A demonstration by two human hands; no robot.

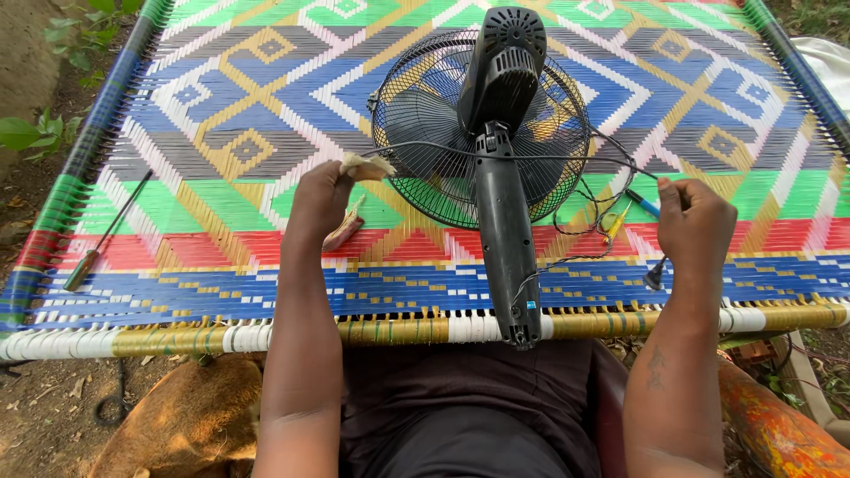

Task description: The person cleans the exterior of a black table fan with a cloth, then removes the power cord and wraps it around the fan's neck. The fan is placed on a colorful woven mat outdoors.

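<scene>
A black fan lies face down on a colourful woven cot, its stem pointing toward me. My left hand is closed on a piece of pale tape or cloth wrapped at one end of the fan's thin black cord. My right hand pinches the same cord farther along, pulling it taut across the fan stem. The cord's plug dangles below my right hand. A blue and a yellow small tool lie under the cord near my right hand.
A long screwdriver lies at the cot's left side. A small knife-like piece rests below my left hand. Dirt ground and plants border the cot on the left; an orange painted object sits at lower right.
</scene>
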